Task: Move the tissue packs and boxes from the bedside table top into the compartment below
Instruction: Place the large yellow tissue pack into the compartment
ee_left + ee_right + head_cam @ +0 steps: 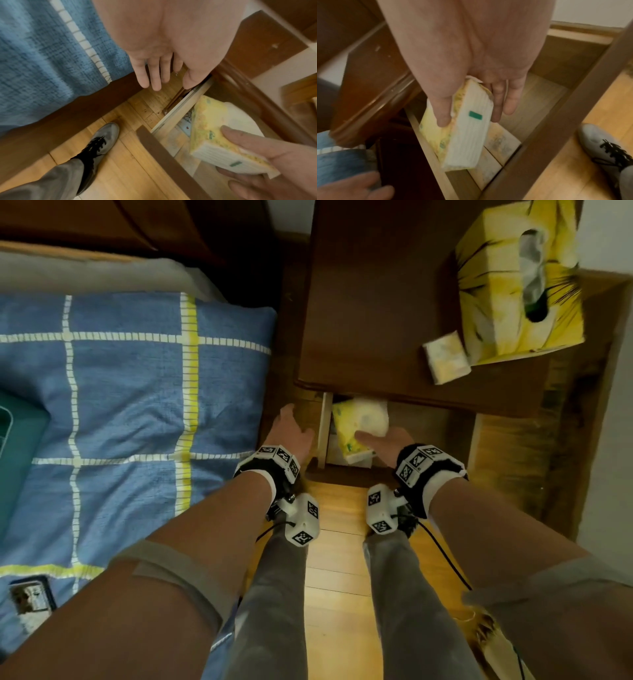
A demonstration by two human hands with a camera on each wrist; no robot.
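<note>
A person's right hand (387, 445) grips a soft yellow-and-white tissue pack (464, 129), thumb on one face and fingers behind, holding it tilted inside the pulled-out pale-wood drawer (559, 75) of a dark wooden bedside table (370, 302). More flat packs (500, 142) lie under it on the drawer floor. The left hand (164, 59), fingers straight and holding nothing, hovers just left of the drawer beside a blue checked bedspread (130, 392). Beyond the right hand, on the tabletop, sit a yellow tissue box (496, 289) and a small pack (445, 357). Print unreadable.
</note>
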